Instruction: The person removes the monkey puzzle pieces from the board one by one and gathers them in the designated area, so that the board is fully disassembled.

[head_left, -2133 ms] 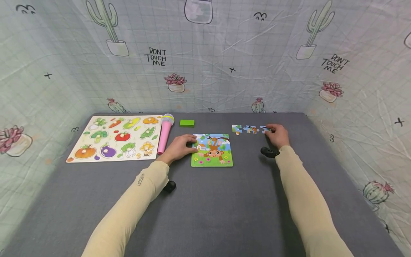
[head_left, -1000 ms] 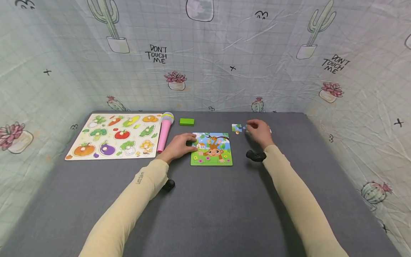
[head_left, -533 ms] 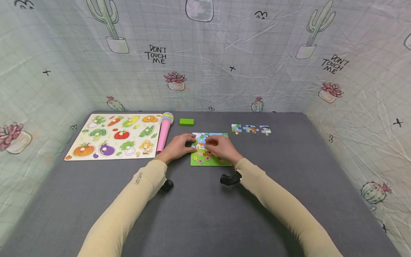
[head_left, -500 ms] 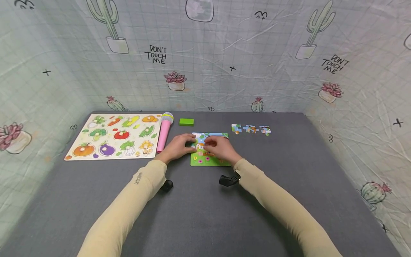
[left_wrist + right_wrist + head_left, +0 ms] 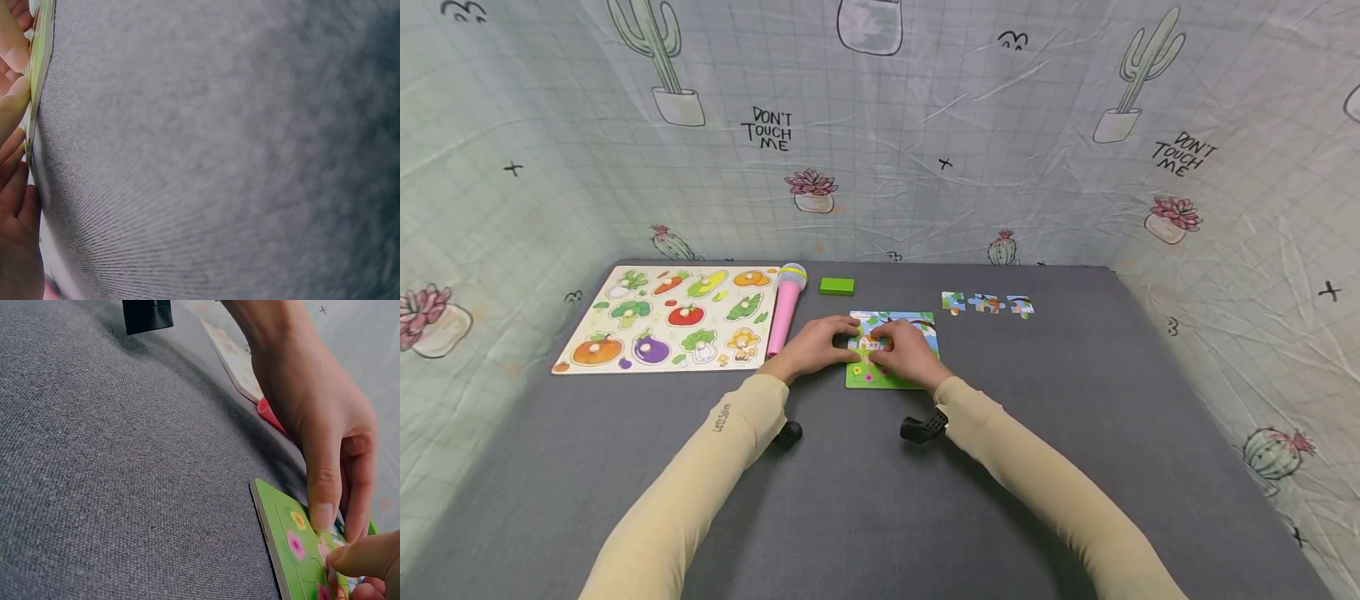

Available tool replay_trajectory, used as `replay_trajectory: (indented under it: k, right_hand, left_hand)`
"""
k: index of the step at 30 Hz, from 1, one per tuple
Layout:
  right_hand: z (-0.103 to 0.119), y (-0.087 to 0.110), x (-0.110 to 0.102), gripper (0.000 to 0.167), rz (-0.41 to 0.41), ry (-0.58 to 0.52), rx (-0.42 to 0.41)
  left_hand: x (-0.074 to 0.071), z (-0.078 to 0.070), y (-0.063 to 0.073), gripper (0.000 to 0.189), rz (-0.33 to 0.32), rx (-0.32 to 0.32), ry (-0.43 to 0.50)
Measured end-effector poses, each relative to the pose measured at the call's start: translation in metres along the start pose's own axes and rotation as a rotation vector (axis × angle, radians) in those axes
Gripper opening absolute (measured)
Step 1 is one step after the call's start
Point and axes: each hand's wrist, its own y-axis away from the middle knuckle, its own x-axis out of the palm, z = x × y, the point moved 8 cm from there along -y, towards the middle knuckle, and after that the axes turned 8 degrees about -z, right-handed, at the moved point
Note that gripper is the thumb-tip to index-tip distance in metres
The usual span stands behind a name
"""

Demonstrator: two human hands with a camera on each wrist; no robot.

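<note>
A small jigsaw puzzle board (image 5: pixel 880 381) with a monkey picture and a green lower border lies on the dark table. My left hand (image 5: pixel 815 346) holds its left edge, thumb and fingers on the rim. Over the middle of the board is my right hand (image 5: pixel 910 354). Its thumb (image 5: pixel 362 556) and forefinger pinch at a jigsaw piece (image 5: pixel 330 573), which they mostly cover. Beyond the board's upper right corner lie three loose jigsaw pieces in a row: a left one (image 5: pixel 952 301), a middle one (image 5: pixel 985 302) and a right one (image 5: pixel 1019 306).
A vegetable puzzle board (image 5: pixel 666 354) lies at the left. Beside it is a pink toy microphone (image 5: pixel 784 312), and a green block (image 5: pixel 837 287) sits behind the jigsaw. Grey table surface (image 5: pixel 850 500) stretches in front, and a printed cloth (image 5: pixel 887 125) hangs behind and at both sides.
My right hand has come left from the loose pieces onto the board, then slid slightly further left and nearer me. My left hand has stayed at the board's edge.
</note>
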Motion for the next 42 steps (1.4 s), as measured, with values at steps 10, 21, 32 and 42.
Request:
replay_trajectory:
  k: [10,21,32,42]
  right_hand:
    - [0.005,0.001,0.001,0.033,0.004,0.002,-0.002]
    - [0.004,0.003,0.001,0.018,-0.048,-0.04,0.009]
    - [-0.003,0.004,-0.003,0.021,-0.07,-0.093,0.013]
    - [-0.012,0.006,-0.012,0.027,-0.01,-0.205,0.13]
  left_hand:
    - [-0.001,-0.002,-0.001,0.047,-0.024,0.021,0.014]
    - [0.0,0.0,0.0,0.052,-0.017,-0.006,0.019]
    - [-0.001,-0.001,-0.001,0.049,-0.01,-0.017,0.019]
    - [0.0,0.0,0.002,0.044,-0.015,-0.008,0.031]
